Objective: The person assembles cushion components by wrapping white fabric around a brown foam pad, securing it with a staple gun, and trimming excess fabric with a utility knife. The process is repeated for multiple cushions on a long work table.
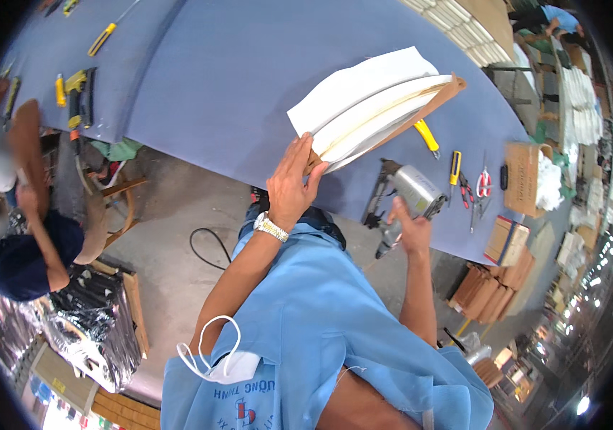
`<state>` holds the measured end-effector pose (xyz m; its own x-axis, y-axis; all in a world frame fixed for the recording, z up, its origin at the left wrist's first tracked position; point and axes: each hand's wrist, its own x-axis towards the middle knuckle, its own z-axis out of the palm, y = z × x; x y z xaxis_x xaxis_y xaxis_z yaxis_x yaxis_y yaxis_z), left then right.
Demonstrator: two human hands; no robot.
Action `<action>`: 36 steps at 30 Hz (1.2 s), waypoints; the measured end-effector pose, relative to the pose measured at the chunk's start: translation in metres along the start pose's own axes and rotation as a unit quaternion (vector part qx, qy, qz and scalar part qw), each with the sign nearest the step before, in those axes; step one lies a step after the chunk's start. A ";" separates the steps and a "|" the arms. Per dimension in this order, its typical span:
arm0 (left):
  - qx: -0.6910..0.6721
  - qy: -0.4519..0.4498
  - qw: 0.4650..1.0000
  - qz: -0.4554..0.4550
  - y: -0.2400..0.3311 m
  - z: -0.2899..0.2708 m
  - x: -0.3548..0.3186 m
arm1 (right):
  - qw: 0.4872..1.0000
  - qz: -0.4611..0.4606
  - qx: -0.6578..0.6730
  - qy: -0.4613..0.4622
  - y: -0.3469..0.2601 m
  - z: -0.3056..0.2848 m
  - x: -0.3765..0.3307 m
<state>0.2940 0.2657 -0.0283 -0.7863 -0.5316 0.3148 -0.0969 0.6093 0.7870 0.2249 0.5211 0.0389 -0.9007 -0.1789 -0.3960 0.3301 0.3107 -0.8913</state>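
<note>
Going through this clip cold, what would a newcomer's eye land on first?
Probably the bright white curved piece standing out against the blue tabletop, its near end gripped by the left hand. Next comes the silver tool, apparently a staple or nail gun, in the right hand by the table's near edge. Yellow- and red-handled hand tools lie farther right on the tabletop.

The bench [213,79] is big and blue. The floor [167,204] is gray. On the left, a curved wood frame [134,218] stands near a pile [95,330] with shiny plastic on it. On the right, a brown stack [493,290] sits by the bench. Past it are tall white stacks [582,107]. Bright lights [583,405] dot the dark far side.
</note>
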 end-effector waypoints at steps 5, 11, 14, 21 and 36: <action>-0.017 -0.040 0.999 0.022 0.004 -0.008 0.007 | 0.985 -0.099 -0.114 -0.089 -0.046 0.056 -0.030; -0.012 -0.045 0.998 0.044 -0.008 -0.010 0.011 | 0.980 -0.023 -0.180 -0.084 -0.074 0.087 -0.024; -0.029 -0.052 0.997 0.052 -0.011 -0.010 0.010 | 0.971 -0.023 -0.219 -0.089 -0.076 0.091 -0.021; -0.043 -0.079 0.995 0.052 -0.016 -0.011 0.010 | 0.944 -0.156 -0.261 -0.127 -0.075 0.094 -0.013; -0.108 -0.092 0.990 -0.004 -0.017 -0.018 0.020 | 0.935 -0.154 -0.250 -0.201 -0.079 0.103 0.006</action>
<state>0.2908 0.2342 -0.0261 -0.8860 -0.4076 0.2211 0.0126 0.4555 0.8901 0.2223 0.3995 0.0840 -0.7197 -0.6364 -0.2775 -0.1914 0.5661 -0.8018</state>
